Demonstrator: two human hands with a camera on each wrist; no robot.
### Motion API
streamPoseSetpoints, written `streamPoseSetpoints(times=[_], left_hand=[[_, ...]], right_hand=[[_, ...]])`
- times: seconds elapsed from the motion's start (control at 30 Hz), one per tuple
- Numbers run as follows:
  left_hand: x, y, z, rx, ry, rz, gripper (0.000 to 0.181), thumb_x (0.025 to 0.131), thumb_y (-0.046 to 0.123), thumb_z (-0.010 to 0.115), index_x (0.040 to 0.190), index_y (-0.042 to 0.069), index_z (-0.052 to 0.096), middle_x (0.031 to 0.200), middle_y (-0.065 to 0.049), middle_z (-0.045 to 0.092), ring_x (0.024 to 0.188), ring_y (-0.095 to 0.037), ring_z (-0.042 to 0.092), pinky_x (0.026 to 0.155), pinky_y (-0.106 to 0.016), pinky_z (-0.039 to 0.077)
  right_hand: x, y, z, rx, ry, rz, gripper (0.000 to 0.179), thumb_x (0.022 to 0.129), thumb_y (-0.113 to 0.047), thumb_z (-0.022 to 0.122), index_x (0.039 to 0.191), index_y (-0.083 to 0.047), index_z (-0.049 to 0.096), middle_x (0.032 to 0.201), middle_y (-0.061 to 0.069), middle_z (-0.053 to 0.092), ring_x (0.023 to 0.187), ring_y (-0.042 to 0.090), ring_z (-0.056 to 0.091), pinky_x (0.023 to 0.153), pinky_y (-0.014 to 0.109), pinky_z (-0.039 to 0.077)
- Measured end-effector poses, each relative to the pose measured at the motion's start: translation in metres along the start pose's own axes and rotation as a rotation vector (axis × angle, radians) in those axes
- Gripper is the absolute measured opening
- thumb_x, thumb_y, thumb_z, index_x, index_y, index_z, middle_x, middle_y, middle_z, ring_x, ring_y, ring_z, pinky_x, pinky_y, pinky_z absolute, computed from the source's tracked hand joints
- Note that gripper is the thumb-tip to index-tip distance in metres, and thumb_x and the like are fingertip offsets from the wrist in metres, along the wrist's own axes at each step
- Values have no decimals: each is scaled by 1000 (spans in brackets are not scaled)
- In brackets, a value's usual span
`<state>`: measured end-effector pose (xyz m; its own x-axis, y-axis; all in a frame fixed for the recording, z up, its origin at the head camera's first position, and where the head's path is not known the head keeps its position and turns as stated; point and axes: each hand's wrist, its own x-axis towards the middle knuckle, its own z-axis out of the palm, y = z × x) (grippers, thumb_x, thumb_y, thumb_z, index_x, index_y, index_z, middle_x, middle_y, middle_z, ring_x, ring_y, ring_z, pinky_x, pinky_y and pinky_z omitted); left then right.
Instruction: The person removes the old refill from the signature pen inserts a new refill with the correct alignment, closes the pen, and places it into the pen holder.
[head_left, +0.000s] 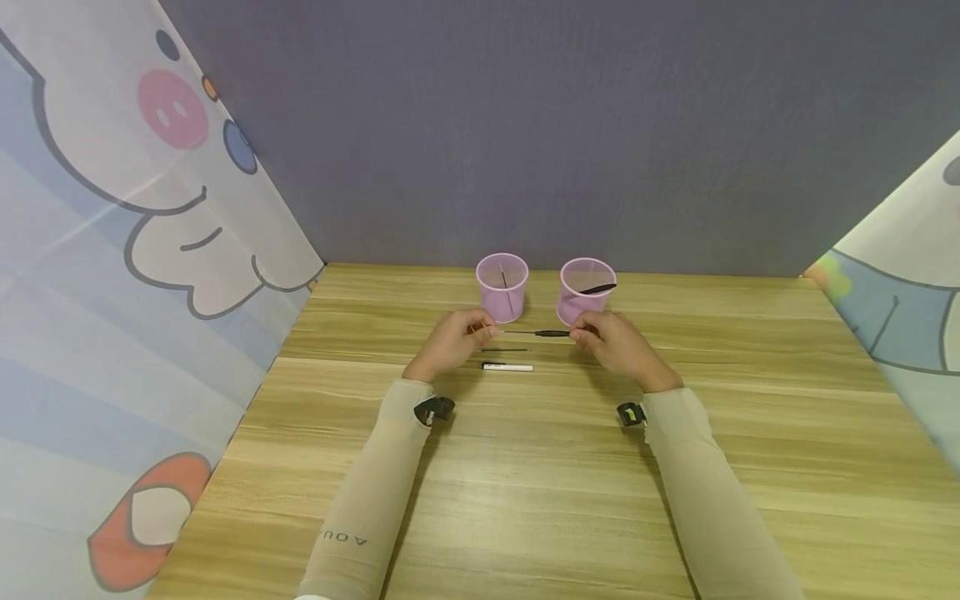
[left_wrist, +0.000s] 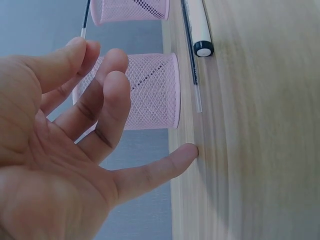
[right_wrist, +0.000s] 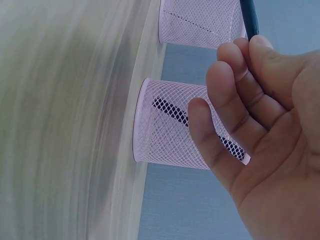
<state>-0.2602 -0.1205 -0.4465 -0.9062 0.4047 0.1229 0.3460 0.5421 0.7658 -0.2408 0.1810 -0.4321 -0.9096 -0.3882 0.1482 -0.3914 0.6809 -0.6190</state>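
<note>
Between the hands, a thin pen refill (head_left: 519, 332) runs into a black pen barrel (head_left: 553, 333), both held level above the table. My left hand (head_left: 456, 342) pinches the refill's pale end between thumb and index finger, the other fingers spread. My right hand (head_left: 617, 346) pinches the far end of the barrel with thumb and fingertips. Behind the left hand stands a pink mesh cup (head_left: 502, 303) with a thin refill (head_left: 506, 287) leaning in it. The other pink mesh cup (right_wrist: 172, 145), behind the right hand, holds a black pen (head_left: 597, 289).
On the wooden table (head_left: 517, 500) just in front of the hands lie another dark refill (head_left: 504, 350) and a white pen (head_left: 508, 367) with a black end, side by side. A grey panel (head_left: 525, 133) rises behind the cups. Cartoon-printed sheets (head_left: 112, 333) flank the table.
</note>
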Motion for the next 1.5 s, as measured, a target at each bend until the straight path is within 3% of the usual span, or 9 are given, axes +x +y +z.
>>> streamPoseSetpoints(times=[0.33,1.5], left_hand=[[1,1,2,21,10,2,19,102,20,64,95,5,73,78,-3,64,71,-15,56,65,-28,48],[0,7,6,48,-17,1,20,101,20,64,96,4,74,80,-2,65,74,-15,57,67,-28,49]], right_hand=[[0,0,0,-6,10,3,13,100,-14,65,91,-6,69,80,5,67,69,15,52,62,29,43],[2,-2,4,-20,2,-12,12,100,-14,66,92,-6,69,77,2,63,69,14,51,63,30,43]])
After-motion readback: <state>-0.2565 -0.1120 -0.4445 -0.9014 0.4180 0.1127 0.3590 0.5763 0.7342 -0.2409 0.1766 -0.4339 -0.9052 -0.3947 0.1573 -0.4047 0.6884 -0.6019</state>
